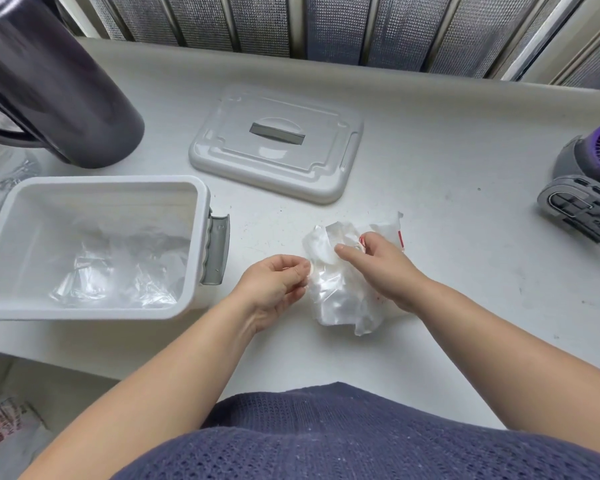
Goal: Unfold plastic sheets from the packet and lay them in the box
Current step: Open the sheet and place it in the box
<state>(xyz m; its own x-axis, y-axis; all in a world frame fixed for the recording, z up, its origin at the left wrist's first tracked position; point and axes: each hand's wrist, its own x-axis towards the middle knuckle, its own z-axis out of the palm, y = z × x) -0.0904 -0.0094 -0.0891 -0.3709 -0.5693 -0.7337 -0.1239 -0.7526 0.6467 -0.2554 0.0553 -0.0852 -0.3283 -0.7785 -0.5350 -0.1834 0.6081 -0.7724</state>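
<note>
Packet (340,299) lies between left grip (274,285) and right grip (381,268) — both pinch it.

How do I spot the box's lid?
Start at the big dark cylindrical jug, far left on the white counter. Just right of it lies a flat pale grey plastic lid. Only it has a grey slot handle in its middle.

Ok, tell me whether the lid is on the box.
No, the lid lies on the counter, apart from the open box.
</note>
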